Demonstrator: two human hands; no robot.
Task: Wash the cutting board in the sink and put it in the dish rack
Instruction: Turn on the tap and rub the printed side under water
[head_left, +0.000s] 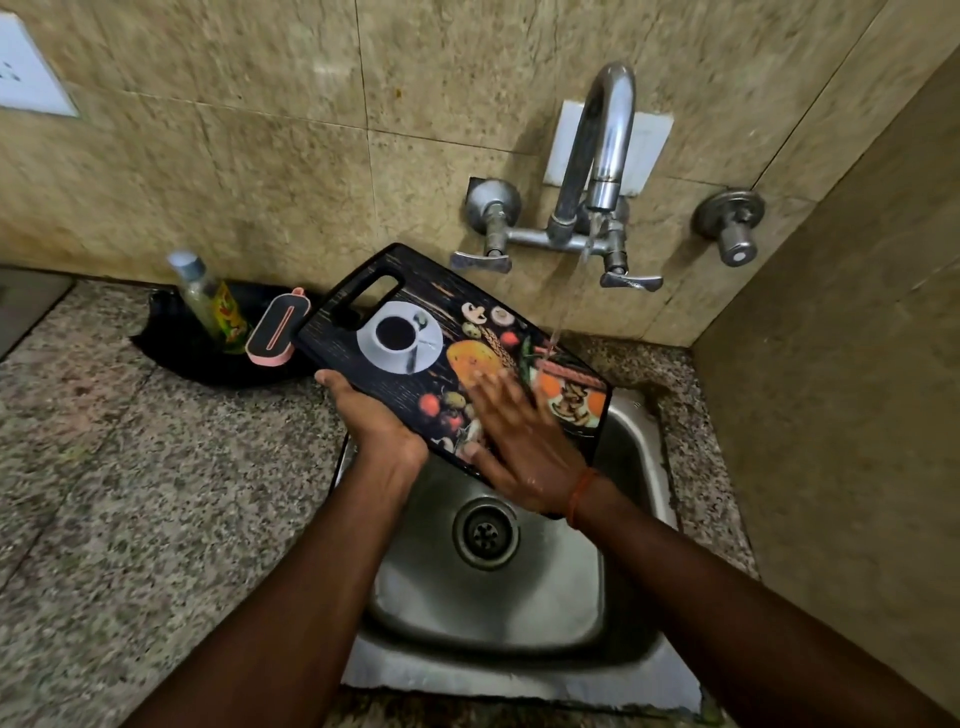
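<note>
A black cutting board printed with a coffee cup and vegetables tilts over the steel sink. Its handle hole points up and left. My left hand grips the board's lower left edge from beneath. Fingers spread, my right hand lies flat on the printed face near the lower right; it is blurred. Water runs from the chrome tap onto the board's right end. No dish rack is in view.
On the speckled granite counter, left of the sink, a black tray holds a dish soap bottle and a pink-edged scrubber. Two lever handles and a separate valve stick out of the tiled wall. A wall closes the right side.
</note>
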